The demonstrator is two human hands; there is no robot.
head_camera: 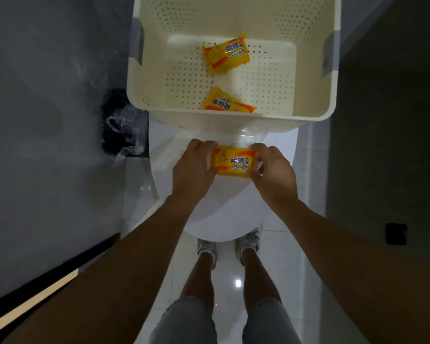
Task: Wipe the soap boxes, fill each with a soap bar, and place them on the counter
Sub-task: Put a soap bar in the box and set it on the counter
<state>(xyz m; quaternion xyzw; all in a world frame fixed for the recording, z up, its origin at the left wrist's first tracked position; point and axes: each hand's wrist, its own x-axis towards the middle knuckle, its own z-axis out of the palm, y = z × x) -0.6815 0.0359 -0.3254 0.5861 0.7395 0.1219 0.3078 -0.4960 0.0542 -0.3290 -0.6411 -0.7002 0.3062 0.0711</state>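
A yellow wrapped sulfur soap bar (233,162) sits inside a clear soap box (248,139) held over the white toilet lid (209,214). My left hand (193,167) grips its left end and my right hand (273,170) grips its right end. The box's clear lid stands up behind the bar. Two more yellow wrapped soap bars lie in the cream perforated basket (315,105): one (225,54) near the middle, the other (227,104) against the near wall, partly hidden by the rim.
The basket rests on the toilet tank. A black bin with a plastic liner (122,127) stands on the floor to the left. A grey wall is on the left, a dark wall on the right. My legs and shoes stand on glossy white tile.
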